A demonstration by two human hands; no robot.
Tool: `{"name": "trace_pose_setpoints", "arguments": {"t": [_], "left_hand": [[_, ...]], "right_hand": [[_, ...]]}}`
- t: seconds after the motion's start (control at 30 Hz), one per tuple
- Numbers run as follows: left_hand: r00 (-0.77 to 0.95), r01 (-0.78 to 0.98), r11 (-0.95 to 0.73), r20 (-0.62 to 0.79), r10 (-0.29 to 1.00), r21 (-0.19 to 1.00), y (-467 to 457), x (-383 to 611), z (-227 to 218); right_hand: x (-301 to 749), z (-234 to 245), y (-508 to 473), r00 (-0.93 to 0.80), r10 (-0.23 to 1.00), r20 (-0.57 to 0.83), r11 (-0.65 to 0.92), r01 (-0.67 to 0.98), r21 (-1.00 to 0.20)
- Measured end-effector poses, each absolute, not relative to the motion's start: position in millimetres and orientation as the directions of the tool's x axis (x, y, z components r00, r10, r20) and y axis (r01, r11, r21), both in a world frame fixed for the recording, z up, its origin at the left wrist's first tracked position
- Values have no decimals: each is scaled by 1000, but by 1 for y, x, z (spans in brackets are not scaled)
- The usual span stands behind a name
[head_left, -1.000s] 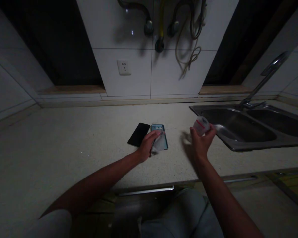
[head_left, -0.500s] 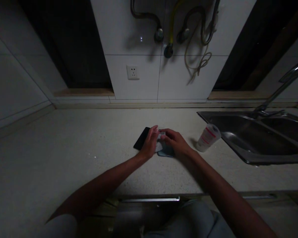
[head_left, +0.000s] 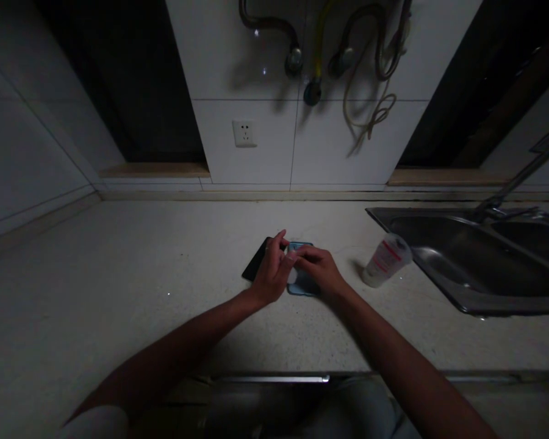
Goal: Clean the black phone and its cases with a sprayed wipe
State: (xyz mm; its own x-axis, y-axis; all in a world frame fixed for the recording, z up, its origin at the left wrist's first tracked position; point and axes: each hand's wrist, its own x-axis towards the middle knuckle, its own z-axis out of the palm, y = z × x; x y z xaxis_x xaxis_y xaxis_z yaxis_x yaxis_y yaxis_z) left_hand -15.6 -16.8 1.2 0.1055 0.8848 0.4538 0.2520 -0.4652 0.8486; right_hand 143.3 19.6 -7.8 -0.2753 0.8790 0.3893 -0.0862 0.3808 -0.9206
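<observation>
Left hand (head_left: 271,271) half open, fingertips at the edge of the phone case (head_left: 304,286); right hand (head_left: 318,268) curled over it, hold unclear; black phone (head_left: 256,259) just beside.

I'm in a home kitchen: a speckled stone countertop (head_left: 119,268) lies under my left hand (head_left: 272,271) and right hand (head_left: 318,268), a stainless double sink (head_left: 439,244) and tap (head_left: 516,186) sit to their right, and a wall socket (head_left: 244,133) is ahead.

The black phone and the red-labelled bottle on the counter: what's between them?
In the head view, the left hand, the right hand and a teal phone case lie between the black phone and the red-labelled bottle.
</observation>
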Motion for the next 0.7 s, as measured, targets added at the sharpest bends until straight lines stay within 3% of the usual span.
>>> {"name": "trace_pose_setpoints", "arguments": {"t": [0.1, 0.2, 0.3, 0.4, 0.53, 0.7], "left_hand": [[152, 409, -584, 579, 801, 701, -9, -22, -2], [234, 640, -585, 600, 765, 498, 2, -31, -2], [297, 835, -487, 537, 790, 255, 9, -38, -5], [302, 918, -379, 414, 859, 117, 10, -38, -12], [307, 944, -327, 247, 919, 43, 6, -35, -17], [309, 941, -331, 213, 927, 76, 5, -35, -10]], "right_hand": [[143, -10, 25, -144, 933, 329, 293, -222, -930], [146, -11, 31, -45, 977, 207, 173, -390, -905], [151, -9, 35, 2, 986, 169, 142, -556, -819], [155, -8, 38, 20, 990, 142, 120, -658, -743], [158, -10, 40, -71, 996, 53, -14, -711, -703], [158, -10, 40, -157, 987, 41, -87, -725, -683]]}}
